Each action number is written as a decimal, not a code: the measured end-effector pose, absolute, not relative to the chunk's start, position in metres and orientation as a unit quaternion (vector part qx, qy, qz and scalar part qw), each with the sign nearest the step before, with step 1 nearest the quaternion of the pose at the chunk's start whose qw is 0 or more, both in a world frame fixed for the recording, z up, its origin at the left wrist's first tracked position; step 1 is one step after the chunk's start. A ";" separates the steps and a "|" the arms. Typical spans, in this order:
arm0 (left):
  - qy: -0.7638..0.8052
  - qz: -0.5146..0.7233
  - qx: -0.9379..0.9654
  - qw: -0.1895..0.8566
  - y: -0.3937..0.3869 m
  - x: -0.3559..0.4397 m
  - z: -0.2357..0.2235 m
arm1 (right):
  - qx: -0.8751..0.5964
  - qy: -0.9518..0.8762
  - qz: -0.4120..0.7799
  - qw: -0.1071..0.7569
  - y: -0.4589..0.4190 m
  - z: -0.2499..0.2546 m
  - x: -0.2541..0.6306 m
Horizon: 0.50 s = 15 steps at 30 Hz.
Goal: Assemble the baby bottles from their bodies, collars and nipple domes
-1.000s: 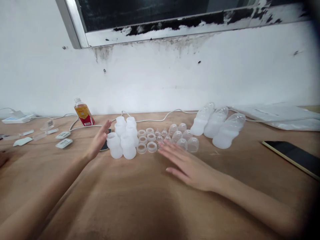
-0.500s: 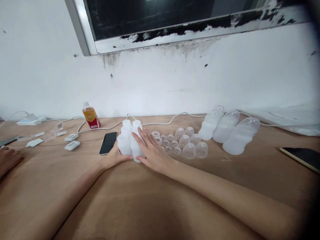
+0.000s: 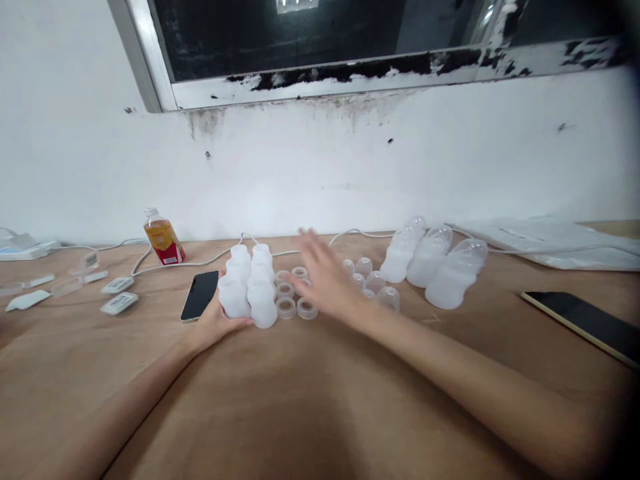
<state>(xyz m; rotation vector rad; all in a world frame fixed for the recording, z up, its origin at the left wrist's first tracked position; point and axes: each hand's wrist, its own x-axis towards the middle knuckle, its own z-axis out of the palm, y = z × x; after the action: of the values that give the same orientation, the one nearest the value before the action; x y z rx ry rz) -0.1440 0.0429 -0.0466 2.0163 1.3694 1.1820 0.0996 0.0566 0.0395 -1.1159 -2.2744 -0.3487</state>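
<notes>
Several small white bottles (image 3: 249,280) stand bunched together on the wooden table (image 3: 280,400). My left hand (image 3: 213,323) rests against the nearest left bottle, its fingers hidden behind the group. My right hand (image 3: 325,280) hovers with fingers stretched out over the clear rings (image 3: 293,300) and clear dome caps (image 3: 373,283) to the right of the bottles; it is blurred and holds nothing.
Three larger frosted bottles (image 3: 435,263) lie on their sides at the right. A black phone (image 3: 200,295) lies left of the small bottles, another phone (image 3: 583,320) at the far right. An orange drink bottle (image 3: 163,237), white cable and small white devices (image 3: 117,295) sit at left.
My right hand has lifted off the small bottles and moved right, over the rings and caps. My left hand stays against the bottles. The view has shifted slightly.
</notes>
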 end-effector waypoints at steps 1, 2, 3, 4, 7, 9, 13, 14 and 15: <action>0.499 0.438 0.714 0.223 0.043 -0.145 -0.048 | -0.468 -0.820 -0.171 0.282 0.065 0.051 0.116; 0.502 0.451 0.702 0.227 0.044 -0.147 -0.050 | -0.528 -0.779 -0.204 0.271 0.074 0.062 0.134; 0.501 0.468 0.693 0.223 0.044 -0.148 -0.050 | -0.594 -0.727 -0.227 0.259 0.084 0.071 0.152; 0.496 0.487 0.689 0.207 0.043 -0.149 -0.049 | -0.652 -0.680 -0.238 0.238 0.092 0.078 0.169; 0.472 0.530 0.693 0.123 0.040 -0.152 -0.042 | -0.744 -0.624 -0.198 0.134 0.107 0.084 0.205; 0.458 0.560 0.688 0.057 0.037 -0.152 -0.033 | -0.752 -0.631 -0.168 0.092 0.106 0.080 0.214; 0.392 0.629 0.667 -0.081 0.022 -0.148 -0.002 | -0.729 -0.665 -0.133 0.094 0.085 0.089 0.217; 0.373 0.639 0.665 -0.105 0.017 -0.145 0.009 | -0.716 -0.679 -0.125 0.104 0.076 0.096 0.219; 0.363 0.640 0.665 -0.125 0.011 -0.140 0.020 | -0.698 -0.694 -0.127 0.122 0.066 0.104 0.221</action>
<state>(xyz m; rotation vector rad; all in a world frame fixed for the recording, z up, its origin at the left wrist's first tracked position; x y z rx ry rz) -0.1400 0.0106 0.0196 2.2756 1.2416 2.1893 0.2207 0.0660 0.1044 -2.0369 -2.0269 -0.3718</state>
